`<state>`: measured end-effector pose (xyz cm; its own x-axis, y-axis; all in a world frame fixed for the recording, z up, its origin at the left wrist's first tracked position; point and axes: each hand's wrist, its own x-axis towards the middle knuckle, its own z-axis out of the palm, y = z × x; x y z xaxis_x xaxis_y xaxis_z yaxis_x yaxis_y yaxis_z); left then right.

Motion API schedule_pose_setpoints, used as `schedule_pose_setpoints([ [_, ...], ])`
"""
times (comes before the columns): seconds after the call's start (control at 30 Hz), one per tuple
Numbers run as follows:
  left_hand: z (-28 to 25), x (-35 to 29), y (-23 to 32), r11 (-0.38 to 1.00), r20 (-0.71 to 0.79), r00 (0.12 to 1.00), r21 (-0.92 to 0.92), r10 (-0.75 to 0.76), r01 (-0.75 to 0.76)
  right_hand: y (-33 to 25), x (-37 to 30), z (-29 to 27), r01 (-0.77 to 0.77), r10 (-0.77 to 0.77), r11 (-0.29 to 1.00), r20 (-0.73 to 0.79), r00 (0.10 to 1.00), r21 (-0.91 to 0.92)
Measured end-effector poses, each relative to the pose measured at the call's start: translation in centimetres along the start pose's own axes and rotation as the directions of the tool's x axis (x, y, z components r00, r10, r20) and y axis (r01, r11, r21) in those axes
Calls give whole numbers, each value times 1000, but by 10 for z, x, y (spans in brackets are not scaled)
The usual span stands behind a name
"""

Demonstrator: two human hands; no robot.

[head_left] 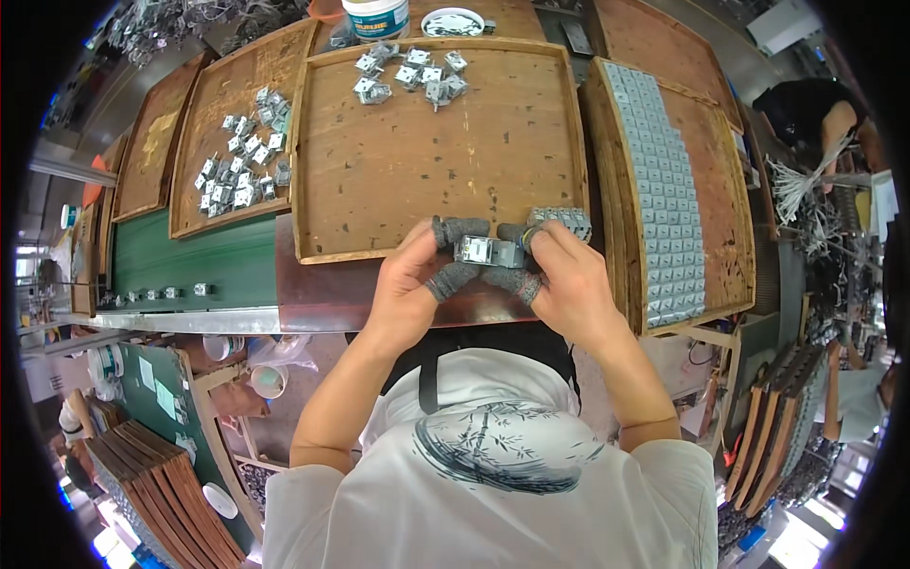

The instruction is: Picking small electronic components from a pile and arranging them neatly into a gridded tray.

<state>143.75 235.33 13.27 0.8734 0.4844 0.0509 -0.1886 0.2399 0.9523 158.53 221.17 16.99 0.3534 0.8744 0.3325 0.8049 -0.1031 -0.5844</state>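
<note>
At the near edge of the central tray (pixel 436 161), two metal blocks (pixel 476 250), gripped between grey-covered fingers of left hand (pixel 406 284) and right hand (pixel 574 283), beyond the tray one bucket (pixel 376 21), one round dish (pixel 426 27).

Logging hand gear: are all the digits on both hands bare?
No, grey covers wrap digits on both the left hand and the right hand.

hands (pixel 406 289) holding metal parts (pixel 477 250), wooden tray (pixel 427 156)
</note>
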Motion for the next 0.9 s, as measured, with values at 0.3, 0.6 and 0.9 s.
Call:
schedule_pose_setpoints([
  [0.3,30,1,-12,958,-80,997,286,0,23,16,-9,25,93,-127,967,-130,983,-237],
  [0.6,30,8,-38,736,154,956,611,250,-291,31,-22,11,-352,311,923,240,919,152],
  [0.9,37,25,-56,626,391,892,644,226,-441,50,-31,-8,-393,325,912,377,867,117],
])
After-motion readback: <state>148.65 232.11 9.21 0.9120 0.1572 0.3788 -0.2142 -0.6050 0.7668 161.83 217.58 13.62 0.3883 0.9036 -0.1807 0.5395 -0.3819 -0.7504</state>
